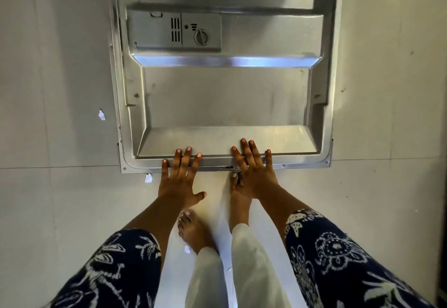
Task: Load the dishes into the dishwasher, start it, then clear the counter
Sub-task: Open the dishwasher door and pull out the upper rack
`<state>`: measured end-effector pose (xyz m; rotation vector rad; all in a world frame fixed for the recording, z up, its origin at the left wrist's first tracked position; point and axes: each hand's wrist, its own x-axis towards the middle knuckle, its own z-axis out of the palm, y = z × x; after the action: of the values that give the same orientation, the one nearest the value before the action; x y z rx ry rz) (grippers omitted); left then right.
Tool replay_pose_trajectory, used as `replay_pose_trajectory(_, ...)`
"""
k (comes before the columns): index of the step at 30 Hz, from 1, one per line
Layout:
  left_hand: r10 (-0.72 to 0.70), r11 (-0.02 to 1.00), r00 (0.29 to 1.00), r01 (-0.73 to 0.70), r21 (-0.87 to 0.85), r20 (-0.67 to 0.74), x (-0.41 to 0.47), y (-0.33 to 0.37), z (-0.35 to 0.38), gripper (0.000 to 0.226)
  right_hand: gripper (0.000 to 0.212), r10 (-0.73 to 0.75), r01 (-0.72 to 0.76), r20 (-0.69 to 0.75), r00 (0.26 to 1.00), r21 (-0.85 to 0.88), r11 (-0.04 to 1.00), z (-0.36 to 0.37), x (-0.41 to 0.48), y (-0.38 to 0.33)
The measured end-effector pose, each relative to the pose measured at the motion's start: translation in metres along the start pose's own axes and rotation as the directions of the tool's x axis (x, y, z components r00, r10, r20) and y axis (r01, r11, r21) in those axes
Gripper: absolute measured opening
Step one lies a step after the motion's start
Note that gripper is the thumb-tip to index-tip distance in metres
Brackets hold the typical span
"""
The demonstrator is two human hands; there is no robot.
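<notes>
Pale tiled floor point(60, 199); flat hands point(180, 177) press steel dishwasher door point(225, 104).

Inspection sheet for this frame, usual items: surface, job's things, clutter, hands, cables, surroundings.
Surface: pale tiled floor; no counter in view.
Job's things: dishwasher door lies open, steel inner face up; detergent dispenser set in it, round cap beside; no dishes seen.
Clutter: white scraps on the floor near the door.
Hands: left hand and right hand both flat, fingers straight, resting on the door's near edge; nothing held.
Cables: nothing seen.
Surroundings: bare feet below the door edge, white trousers, dark patterned sleeves.
</notes>
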<state>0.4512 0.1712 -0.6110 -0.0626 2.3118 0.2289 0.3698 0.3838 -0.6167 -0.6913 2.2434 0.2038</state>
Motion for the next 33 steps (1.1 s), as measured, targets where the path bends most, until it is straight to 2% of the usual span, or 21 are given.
replay_pose_trajectory(4,0.023,0.998,0.951,-0.004,-0.065,0.31,-0.009,0.002,-0.053,0.105,0.083,-0.017,-0.006,0.313,0.949,0.074,0.997,-0.054,-0.007,0.004)
replay_pose_trajectory(6,0.008,0.999,0.947,0.004,-0.037,0.321,-0.015,0.0,-0.091,0.082,0.075,-0.053,0.032,0.349,0.936,0.065,0.997,-0.092,-0.014,-0.003)
replay_pose_trajectory(9,-0.01,0.999,0.997,0.013,-0.04,0.077,-0.038,0.005,-0.161,0.062,0.063,-0.023,0.007,0.167,0.986,0.095,0.995,-0.154,-0.049,-0.009)
replay_pose_trajectory(12,0.011,0.99,0.992,-0.028,-0.136,-0.124,-0.066,0.018,-0.236,0.056,0.055,0.042,-0.042,0.008,0.999,0.214,0.976,-0.224,-0.084,-0.003)
replay_pose_trajectory(15,0.02,0.983,0.942,-0.08,-0.166,-0.336,-0.092,0.028,-0.323,0.052,0.05,0.083,-0.03,-0.187,0.979,0.273,0.962,-0.311,-0.106,0.01)
replay_pose_trajectory(17,0.027,0.976,0.871,-0.128,-0.174,-0.491,-0.103,0.032,-0.377,0.053,0.049,0.104,-0.011,-0.303,0.947,0.295,0.955,-0.365,-0.117,0.022)
replay_pose_trajectory(20,0.011,0.964,0.68,-0.201,-0.172,-0.733,-0.107,0.035,-0.456,0.047,0.046,0.13,0.048,-0.501,0.856,0.327,0.944,-0.448,-0.126,0.046)
replay_pose_trajectory(21,0.012,0.965,0.619,-0.214,-0.154,-0.785,-0.104,0.036,-0.479,0.046,0.045,0.14,0.074,-0.586,0.798,0.326,0.942,-0.473,-0.126,0.054)
replay_pose_trajectory(24,0.002,0.973,0.447,-0.207,-0.101,-0.895,-0.086,0.04,-0.553,0.053,0.045,0.164,0.122,-0.826,0.539,0.27,0.955,-0.549,-0.114,0.077)
replay_pose_trajectory(25,0.003,0.978,0.41,-0.192,-0.082,-0.912,-0.076,0.04,-0.575,0.055,0.046,0.165,0.129,-0.864,0.476,0.254,0.958,-0.572,-0.106,0.083)
replay_pose_trajectory(26,0.005,0.983,0.395,-0.172,-0.069,-0.918,-0.067,0.039,-0.593,0.057,0.048,0.159,0.133,-0.878,0.452,0.243,0.961,-0.59,-0.098,0.087)
replay_pose_trajectory(27,-0.005,0.987,0.403,-0.147,-0.07,-0.915,-0.056,0.038,-0.611,0.059,0.051,0.148,0.137,-0.87,0.469,0.238,0.962,-0.607,-0.088,0.091)
replay_pose_trajectory(31,-0.093,0.991,0.548,-0.032,-0.132,-0.831,-0.007,0.033,-0.656,0.066,0.064,0.077,0.053,-0.766,0.638,0.144,0.988,-0.649,-0.031,0.108)
replay_pose_trajectory(33,-0.075,0.995,0.554,-0.009,-0.096,-0.829,0.018,0.026,-0.67,0.067,0.066,0.059,0.04,-0.764,0.642,0.11,0.993,-0.662,-0.001,0.115)
